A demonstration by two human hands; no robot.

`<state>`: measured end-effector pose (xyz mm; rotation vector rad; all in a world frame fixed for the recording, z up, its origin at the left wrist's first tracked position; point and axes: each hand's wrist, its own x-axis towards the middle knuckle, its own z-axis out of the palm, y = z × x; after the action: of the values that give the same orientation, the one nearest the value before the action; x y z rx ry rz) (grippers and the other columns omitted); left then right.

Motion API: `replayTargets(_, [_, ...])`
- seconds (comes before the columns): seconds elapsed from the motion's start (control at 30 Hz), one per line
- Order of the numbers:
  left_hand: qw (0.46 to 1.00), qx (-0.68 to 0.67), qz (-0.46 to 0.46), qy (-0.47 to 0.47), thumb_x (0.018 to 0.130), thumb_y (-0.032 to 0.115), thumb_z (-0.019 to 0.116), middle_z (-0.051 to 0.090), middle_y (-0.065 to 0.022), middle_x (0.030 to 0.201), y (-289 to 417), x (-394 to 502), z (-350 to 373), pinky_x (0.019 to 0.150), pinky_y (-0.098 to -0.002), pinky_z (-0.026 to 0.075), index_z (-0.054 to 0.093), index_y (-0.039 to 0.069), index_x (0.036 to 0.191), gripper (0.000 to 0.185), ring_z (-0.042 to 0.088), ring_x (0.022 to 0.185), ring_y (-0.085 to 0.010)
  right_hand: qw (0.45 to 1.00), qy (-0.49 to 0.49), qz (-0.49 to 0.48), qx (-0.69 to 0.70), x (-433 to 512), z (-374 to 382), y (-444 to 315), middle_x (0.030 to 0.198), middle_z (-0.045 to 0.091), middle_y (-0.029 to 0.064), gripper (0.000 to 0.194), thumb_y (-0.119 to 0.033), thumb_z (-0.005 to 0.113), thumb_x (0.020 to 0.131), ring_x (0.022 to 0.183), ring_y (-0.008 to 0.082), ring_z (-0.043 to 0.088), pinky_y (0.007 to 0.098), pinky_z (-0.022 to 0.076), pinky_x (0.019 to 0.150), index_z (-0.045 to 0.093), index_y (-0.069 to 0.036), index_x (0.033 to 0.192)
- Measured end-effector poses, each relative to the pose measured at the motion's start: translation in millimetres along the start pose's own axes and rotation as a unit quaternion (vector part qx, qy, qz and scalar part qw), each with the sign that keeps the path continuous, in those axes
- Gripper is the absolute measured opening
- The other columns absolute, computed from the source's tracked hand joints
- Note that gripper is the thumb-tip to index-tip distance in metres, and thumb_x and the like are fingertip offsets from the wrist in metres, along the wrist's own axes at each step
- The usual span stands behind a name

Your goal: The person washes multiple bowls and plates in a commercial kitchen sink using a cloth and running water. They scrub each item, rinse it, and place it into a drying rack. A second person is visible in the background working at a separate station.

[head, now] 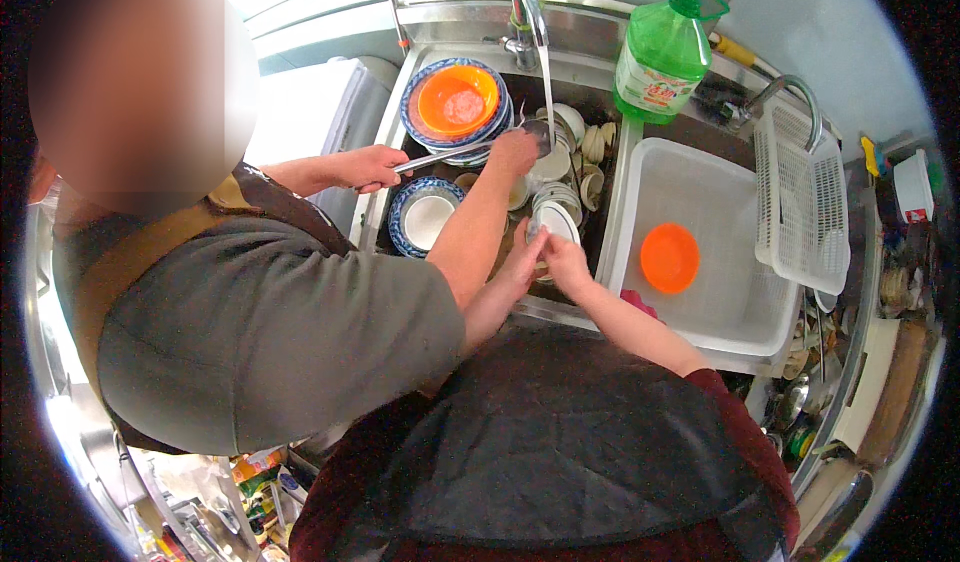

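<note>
Over the left basin of the steel sink (612,209), my left hand (523,258) and my right hand (566,263) meet at a small white dish (559,220) with a dark line near its rim. Both hands grip its near edge; some of the fingers are hidden. Just beyond it sit stacked white dishes (557,196) in the basin. A co-worker's hands (515,151) hold a long-handled metal utensil (442,157), its dark end close to the water running from the tap (531,14).
Blue-rimmed plates (411,104) carry an orange bowl (459,100). The co-worker's arm crosses close on my left. Right of the divider, a white plastic tub (720,322) holds another orange bowl (670,258). A green detergent bottle (664,55) and a white slotted basket (802,202) stand nearby.
</note>
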<state>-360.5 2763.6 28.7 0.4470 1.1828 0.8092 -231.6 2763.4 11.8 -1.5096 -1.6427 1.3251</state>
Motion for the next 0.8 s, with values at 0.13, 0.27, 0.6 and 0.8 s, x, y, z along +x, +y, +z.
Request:
replayTargets(0.13, [0.997,-0.032,0.034,0.053,0.101,0.042,0.051,0.044,-0.0092,0.141,-4.0,4.1,-16.1,0.090,-0.0519,0.050,0.025,0.021,0.151,0.060,0.051,0.123,-0.0267,0.951,-0.162,-0.174,-0.197,-9.1,-5.2,3.7,0.095,0.068,0.0240,0.031,-0.012,0.048,0.093,0.081,0.0432,0.067,0.0510,0.0533,0.071,0.059,-0.011,0.122])
replayTargets(0.27, [1.000,0.025,0.004,0.018,0.104,0.041,0.043,0.047,-0.0101,0.141,-18.3,-2.4,-40.4,0.081,-0.0540,0.058,0.029,0.021,0.149,0.051,0.054,0.123,-0.0316,0.774,-0.158,-0.495,-0.363,6.8,-43.3,20.9,0.094,0.068,0.0098,0.017,-0.016,0.063,0.077,0.095,0.0286,0.066,0.0387,0.0529,0.085,0.065,-0.005,0.091])
replayTargets(0.6, [0.454,0.848,0.267,-0.067,0.082,0.025,0.059,0.067,0.0002,0.098,148.3,109.3,4.5,0.080,-0.0407,0.053,0.066,0.020,0.080,0.009,0.060,0.105,-0.0228,0.891,-0.067,-0.376,-0.246,0.1,-6.9,-14.1,0.082,0.070,0.0188,0.018,-0.012,0.063,0.078,0.077,0.0359,0.069,0.0495,0.0550,0.068,0.069,-0.008,0.095])
replayTargets(0.8, [0.139,0.803,0.575,-0.079,0.083,0.025,0.062,0.068,0.0037,0.082,154.3,94.3,44.3,0.080,-0.0359,0.050,0.076,0.019,0.076,0.017,0.061,0.095,-0.0179,0.892,-0.131,-0.243,-0.358,4.7,-0.8,14.4,0.077,0.067,0.0151,0.006,-0.017,0.066,0.082,0.076,0.0375,0.066,0.0484,0.0528,0.069,0.067,-0.012,0.085])
